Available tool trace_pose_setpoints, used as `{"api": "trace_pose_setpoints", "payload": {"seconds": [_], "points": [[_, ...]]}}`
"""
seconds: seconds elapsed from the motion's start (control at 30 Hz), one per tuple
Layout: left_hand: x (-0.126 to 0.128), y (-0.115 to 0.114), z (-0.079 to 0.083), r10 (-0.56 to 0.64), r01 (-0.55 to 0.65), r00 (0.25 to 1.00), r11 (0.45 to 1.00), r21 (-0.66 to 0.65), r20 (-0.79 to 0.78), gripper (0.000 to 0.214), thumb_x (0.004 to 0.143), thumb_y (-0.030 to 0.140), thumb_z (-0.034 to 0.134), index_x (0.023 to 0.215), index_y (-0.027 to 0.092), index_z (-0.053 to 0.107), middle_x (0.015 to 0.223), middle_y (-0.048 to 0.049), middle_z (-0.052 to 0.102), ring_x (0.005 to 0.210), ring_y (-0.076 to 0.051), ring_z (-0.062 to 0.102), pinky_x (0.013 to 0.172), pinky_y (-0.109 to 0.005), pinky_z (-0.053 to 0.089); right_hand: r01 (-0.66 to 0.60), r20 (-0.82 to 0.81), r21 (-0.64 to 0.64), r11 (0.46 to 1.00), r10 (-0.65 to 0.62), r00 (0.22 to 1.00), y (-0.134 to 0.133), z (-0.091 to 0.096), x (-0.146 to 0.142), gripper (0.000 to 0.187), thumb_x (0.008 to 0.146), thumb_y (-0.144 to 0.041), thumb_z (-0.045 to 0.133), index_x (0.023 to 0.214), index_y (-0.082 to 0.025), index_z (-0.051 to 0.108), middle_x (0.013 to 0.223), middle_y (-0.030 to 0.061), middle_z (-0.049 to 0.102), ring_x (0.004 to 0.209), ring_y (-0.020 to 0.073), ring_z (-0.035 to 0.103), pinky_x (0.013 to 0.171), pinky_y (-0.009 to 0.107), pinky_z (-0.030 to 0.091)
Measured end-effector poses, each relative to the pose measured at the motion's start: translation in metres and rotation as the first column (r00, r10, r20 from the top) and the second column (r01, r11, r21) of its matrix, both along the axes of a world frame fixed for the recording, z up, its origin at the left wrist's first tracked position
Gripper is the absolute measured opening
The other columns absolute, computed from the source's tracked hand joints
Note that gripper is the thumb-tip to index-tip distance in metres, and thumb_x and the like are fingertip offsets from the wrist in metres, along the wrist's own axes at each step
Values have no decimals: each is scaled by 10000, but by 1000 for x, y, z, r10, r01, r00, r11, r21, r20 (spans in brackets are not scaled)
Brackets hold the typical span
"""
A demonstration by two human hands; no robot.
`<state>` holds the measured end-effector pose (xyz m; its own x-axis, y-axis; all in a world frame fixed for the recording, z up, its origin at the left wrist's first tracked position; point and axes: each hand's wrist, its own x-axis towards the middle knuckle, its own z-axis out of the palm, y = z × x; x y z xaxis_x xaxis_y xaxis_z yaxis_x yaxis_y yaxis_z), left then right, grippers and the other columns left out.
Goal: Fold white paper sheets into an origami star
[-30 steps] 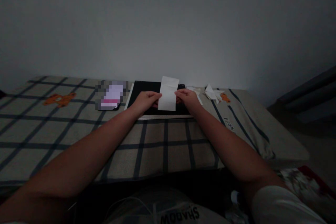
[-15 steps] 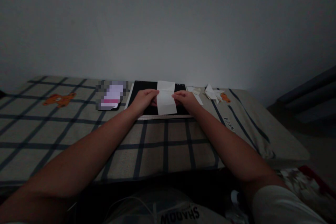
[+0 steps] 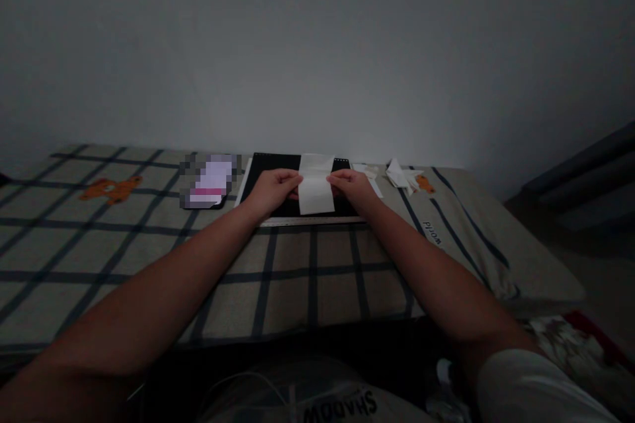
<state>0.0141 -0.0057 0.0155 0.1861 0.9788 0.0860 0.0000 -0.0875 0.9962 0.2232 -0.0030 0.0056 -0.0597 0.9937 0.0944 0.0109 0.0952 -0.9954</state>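
Paper movement: compared with one second ago, the white paper [image 3: 316, 195] has tipped lower, its far edge down and its near edge slightly closer to the person; both hands hold nearly the same positions.
Paper condition: plain white narrow rectangle, longer from near to far than across, bent along a crosswise crease, with the far part at a different slant from the near part; no marking discernible in the dim light.
Paper location: held over the middle of a black pad [image 3: 275, 162], between the hands.
Left hand [image 3: 272, 186]: thumb and fingers pinching the paper's left edge.
Right hand [image 3: 353, 185]: thumb and fingers pinching the right edge, level with the left.
Pad: dark, with a row of small holes at the far edge; a pale strip [image 3: 307, 220] runs along its near edge.
Right of pad: loose pale papers [image 3: 367, 170], then a pointed folded white paper [image 3: 403, 176].
Left of pad: phone [image 3: 211, 182], lit, screen blurred out.
Surface: pale cloth [image 3: 292, 254] with dark checked lines; orange bear print [image 3: 112, 190] at far left.
Room: dim; bare grey wall [image 3: 317, 46] behind the far edge.
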Motion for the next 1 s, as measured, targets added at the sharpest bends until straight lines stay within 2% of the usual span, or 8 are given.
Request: {"api": "trace_pose_setpoints", "payload": {"seconds": [0.13, 0.23, 0.33, 0.5, 0.67, 0.77, 0.9, 1.0], "points": [[0, -3, 4, 4, -3, 999, 1000, -9, 37, 225, 740, 297, 756, 892, 134, 736, 824, -43, 720, 699, -127, 642, 690, -282, 573, 7, -7, 28, 1000, -7, 1000, 0, 0, 0, 240, 666, -366, 747, 786, -169, 681, 683, 22, 674, 629, 153, 611, 651, 339, 522], [0, -6, 8, -54, 57, 998, 997, -61, 37, 274, 739, 323, 769, 943, 142, 744, 879, -59, 735, 751, -141, 661, 696, -282, 575, 31, -2, 40, 999, -31, 1000, 1, -1, 1, 251, 678, -385, 750, 791, -174, 674, 703, 25, 678, 654, 162, 623, 673, 355, 528], [0, -7, 8, -90, 89, 996, 991, -102, -7, 202, 748, 308, 766, 848, 134, 742, 803, -57, 727, 716, -136, 659, 701, -283, 575, 68, -21, 32, 997, -67, 998, 3, -1, 1, 259, 671, -392, 757, 781, -176, 665, 672, 13, 669, 623, 149, 609, 653, 344, 530], [1, -5, 7, 0, -4, 999, 997, -71, -55, 110, 743, 242, 759, 731, 142, 715, 704, -36, 699, 619, -119, 630, 661, -279, 572, 29, -97, 7, 1000, -28, 995, 2, 0, -1, 286, 647, -400, 780, 794, -178, 676, 651, -4, 673, 590, 124, 600, 600, 294, 522], [0, -4, 7, 54, -55, 996, 998, -13, -69, 187, 721, 312, 783, 737, 142, 708, 695, -29, 695, 614, -125, 624, 667, -285, 571, -60, -135, -60, 996, 52, 990, 0, 1, -2, 331, 645, -393, 795, 871, -169, 702, 713, 3, 699, 627, 118, 620, 632, 284, 535], [0, -4, 6, 82, -82, 995, 997, -7, -49, 217, 711, 337, 790, 756, 141, 709, 717, -29, 698, 629, -125, 625, 667, -280, 569, -80, -110, -69, 994, 73, 991, -1, -1, -1, 287, 639, -358, 804, 821, -160, 704, 717, 12, 700, 630, 123, 626, 649, 295, 538], [0, -4, 5, 11, -10, 1000, 998, -61, 22, 263, 711, 357, 793, 843, 137, 733, 804, -52, 723, 703, -134, 650, 664, -261, 563, -19, -85, -44, 999, 15, 996, 0, -3, -1, 230, 653, -331, 798, 774, -162, 699, 689, 10, 689, 617, 127, 619, 636, 300, 531], [0, -4, 5, -58, 59, 998, 992, -109, 6, 252, 701, 346, 803, 824, 136, 740, 779, -52, 720, 688, -127, 642, 649, -249, 552, 20, -92, -49, 999, -25, 995, 2, -2, 0, 233, 642, -331, 807, 755, -166, 689, 655, 2, 680, 598, 127, 614, 616, 299, 532]]}}
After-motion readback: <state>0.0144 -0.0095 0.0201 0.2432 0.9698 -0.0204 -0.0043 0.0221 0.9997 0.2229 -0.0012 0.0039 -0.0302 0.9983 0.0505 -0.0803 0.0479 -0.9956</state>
